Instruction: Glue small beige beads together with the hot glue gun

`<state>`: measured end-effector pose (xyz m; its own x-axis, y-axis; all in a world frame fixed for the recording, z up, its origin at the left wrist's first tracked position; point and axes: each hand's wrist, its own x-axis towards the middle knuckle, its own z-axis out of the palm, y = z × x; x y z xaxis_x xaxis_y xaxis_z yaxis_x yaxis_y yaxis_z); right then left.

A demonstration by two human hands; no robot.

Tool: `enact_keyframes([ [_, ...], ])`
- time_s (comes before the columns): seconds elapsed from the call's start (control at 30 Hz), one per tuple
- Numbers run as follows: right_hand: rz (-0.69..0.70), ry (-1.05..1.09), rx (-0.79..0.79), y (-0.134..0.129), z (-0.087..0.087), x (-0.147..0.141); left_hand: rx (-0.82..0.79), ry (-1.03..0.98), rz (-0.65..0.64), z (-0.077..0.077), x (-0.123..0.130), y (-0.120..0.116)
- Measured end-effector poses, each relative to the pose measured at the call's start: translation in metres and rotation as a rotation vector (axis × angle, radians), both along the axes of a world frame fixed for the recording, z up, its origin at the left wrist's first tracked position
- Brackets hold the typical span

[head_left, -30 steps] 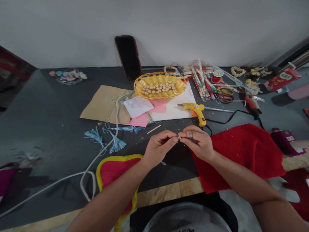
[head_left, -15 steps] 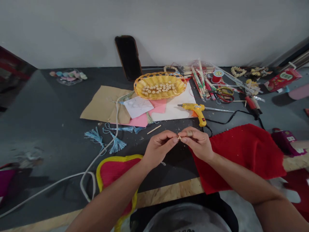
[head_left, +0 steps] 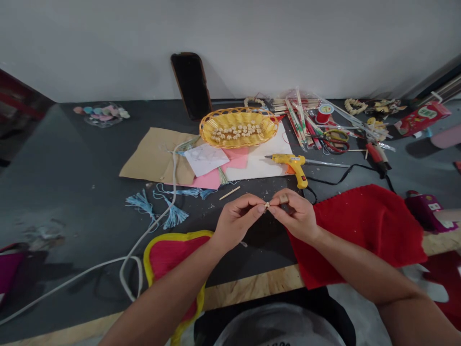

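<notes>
Thumb and fingers of my left hand (head_left: 240, 218) pinch a tiny cream flower-shaped piece (head_left: 267, 205). My right hand (head_left: 296, 214), with a ring-like band on one finger, is closed on the same piece from the other side. Beyond them stands a yellow woven basket (head_left: 237, 140) holding many similar small cream flowers (head_left: 237, 129). A yellow glue gun (head_left: 293, 166) lies just past my right hand, its nozzle pointing left. A short wooden stick (head_left: 229, 193) rests near my left fingertips.
Blue tassels (head_left: 175, 216) and a pale cable (head_left: 144, 235) lie to the left. Red felt (head_left: 363, 230) spreads under my right forearm. Scissors (head_left: 336, 142), red thread (head_left: 324, 114) and wrapped sticks crowd the back right. A phone (head_left: 192, 86) leans on the wall.
My right fingers have shifted very slightly around the small flower piece, which shows a little more clearly. Both hands stay in nearly the same place; everything else is still.
</notes>
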<state>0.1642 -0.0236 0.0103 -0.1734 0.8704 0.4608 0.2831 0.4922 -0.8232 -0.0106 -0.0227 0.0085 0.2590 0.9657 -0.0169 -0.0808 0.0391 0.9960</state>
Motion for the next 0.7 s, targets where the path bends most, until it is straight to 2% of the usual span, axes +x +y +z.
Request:
enact_keyframes([
  [0.4, 0.02, 0.049, -0.053, 0.0003, -0.0049, 0.0046, -0.002, -0.01, -0.001, 0.0014, 0.0003, -0.0001],
  [0.7, 0.058, 0.022, 0.015, 0.0014, -0.0008, 0.005, 0.013, 0.018, -0.033, 0.0005, -0.0002, -0.0003],
])
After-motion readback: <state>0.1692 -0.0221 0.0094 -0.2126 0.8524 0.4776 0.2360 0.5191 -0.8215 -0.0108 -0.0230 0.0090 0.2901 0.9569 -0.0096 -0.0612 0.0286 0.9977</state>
